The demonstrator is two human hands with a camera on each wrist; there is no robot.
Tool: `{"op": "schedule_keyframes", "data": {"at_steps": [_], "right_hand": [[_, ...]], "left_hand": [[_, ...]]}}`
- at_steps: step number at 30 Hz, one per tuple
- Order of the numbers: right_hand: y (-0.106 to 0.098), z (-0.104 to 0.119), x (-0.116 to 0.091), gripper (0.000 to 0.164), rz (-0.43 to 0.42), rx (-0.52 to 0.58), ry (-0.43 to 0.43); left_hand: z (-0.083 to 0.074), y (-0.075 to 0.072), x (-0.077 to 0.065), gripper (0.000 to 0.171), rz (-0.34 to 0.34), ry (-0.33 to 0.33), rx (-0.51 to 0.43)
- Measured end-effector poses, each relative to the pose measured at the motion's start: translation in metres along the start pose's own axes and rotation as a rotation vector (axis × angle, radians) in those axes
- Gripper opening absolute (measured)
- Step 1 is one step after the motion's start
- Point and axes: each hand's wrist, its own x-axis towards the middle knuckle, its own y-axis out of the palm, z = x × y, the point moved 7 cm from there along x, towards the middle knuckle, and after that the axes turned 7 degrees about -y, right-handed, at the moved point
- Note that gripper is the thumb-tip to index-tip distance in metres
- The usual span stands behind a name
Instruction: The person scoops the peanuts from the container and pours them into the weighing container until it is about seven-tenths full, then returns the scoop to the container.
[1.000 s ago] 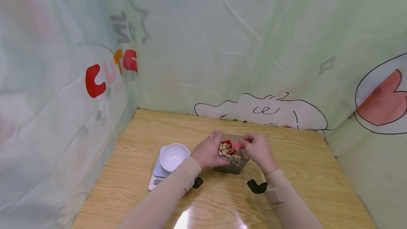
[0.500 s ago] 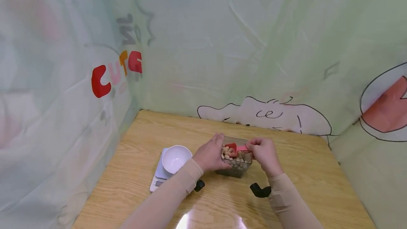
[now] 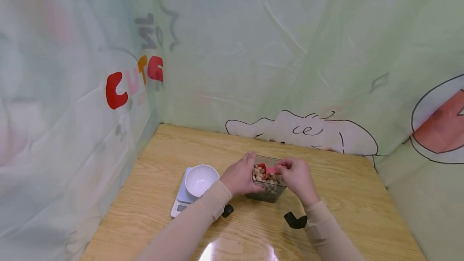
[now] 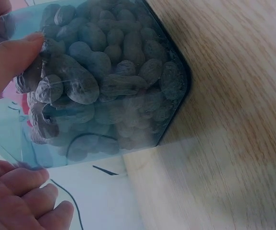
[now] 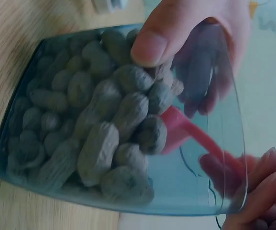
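Note:
A clear, dark-tinted plastic container (image 3: 262, 195) filled partway with unshelled peanuts (image 5: 98, 152) stands on the table. My left hand (image 3: 240, 175) grips it from the left, thumb on the near wall and fingers around the far side. In the left wrist view the thumb (image 4: 14, 60) presses the clear wall. My right hand (image 3: 299, 178) pinches the handle of a red scoop (image 3: 271, 170) at the container's right rim. The scoop's head lies among the peanuts, partly hidden by them; in the right wrist view its pink-red handle (image 5: 207, 140) shows through the wall.
Left of the container, a white bowl (image 3: 201, 180) sits on a white kitchen scale (image 3: 178, 208), partly behind my left forearm. Black wrist-camera parts (image 3: 295, 220) show beside the right wrist. A printed curtain (image 3: 232, 71) encloses the back and sides of the wooden table (image 3: 348, 196).
Over the last half second my right hand moves slightly left, and the scoop's head sits lower among the peanuts. The left hand keeps its hold on the container. The head view shifts a little.

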Motion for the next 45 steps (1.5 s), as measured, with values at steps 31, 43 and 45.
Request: {"op": "schedule_keyframes", "data": {"at_steps": [31,43,45], "right_hand": [[-0.017,0.0,-0.015,0.014,0.002,0.081,-0.076],[-0.012,-0.015,-0.014,0.021,-0.035,0.329,0.146],[-0.012,-0.017,-0.014,0.024,-0.032,0.379,0.195]], "left_hand": [[-0.002,0.005,0.001,0.124,-0.008,0.008,0.017],[0.001,0.001,0.001,0.125,0.001,-0.012,0.002],[0.001,0.0,0.001,0.125,-0.001,-0.014,-0.004]]}}
